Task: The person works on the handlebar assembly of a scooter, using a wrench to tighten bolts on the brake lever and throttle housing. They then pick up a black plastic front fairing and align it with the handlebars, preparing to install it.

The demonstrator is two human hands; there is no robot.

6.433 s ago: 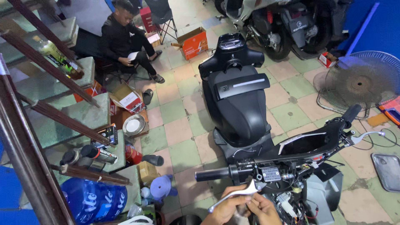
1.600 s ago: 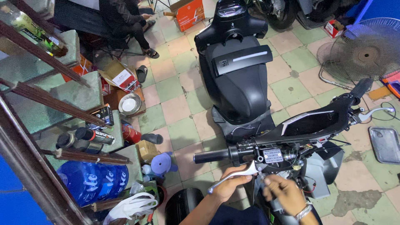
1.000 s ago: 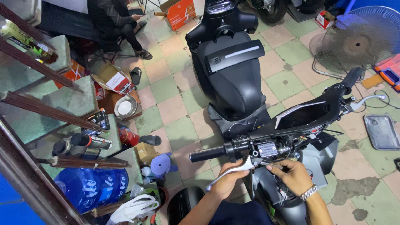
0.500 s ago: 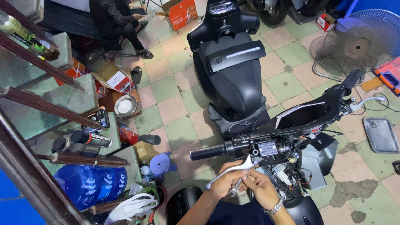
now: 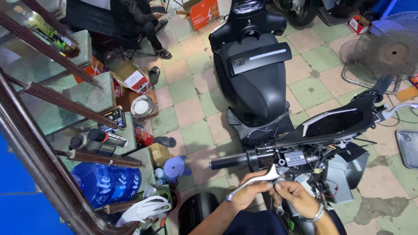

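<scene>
- Green and pink floor tiles (image 5: 196,135) carry a stripped black scooter (image 5: 254,82).
- Left hand (image 5: 249,194) pinches the silver brake lever (image 5: 254,180), just below the scooter's handlebar grip (image 5: 228,161).
- Right hand (image 5: 296,196), fingers curled, touches the lever's pivot end.
- Blue water jug (image 5: 106,185) lies well left of the scooter.

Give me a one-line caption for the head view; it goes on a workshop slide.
Both hands, left hand and right hand, meet at a scooter's silver brake lever below the handlebar.

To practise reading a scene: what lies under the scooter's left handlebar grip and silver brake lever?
Both hands, left hand and right hand, meet under the silver brake lever. Below lies tiled floor; they cover whatever they pinch.
</scene>
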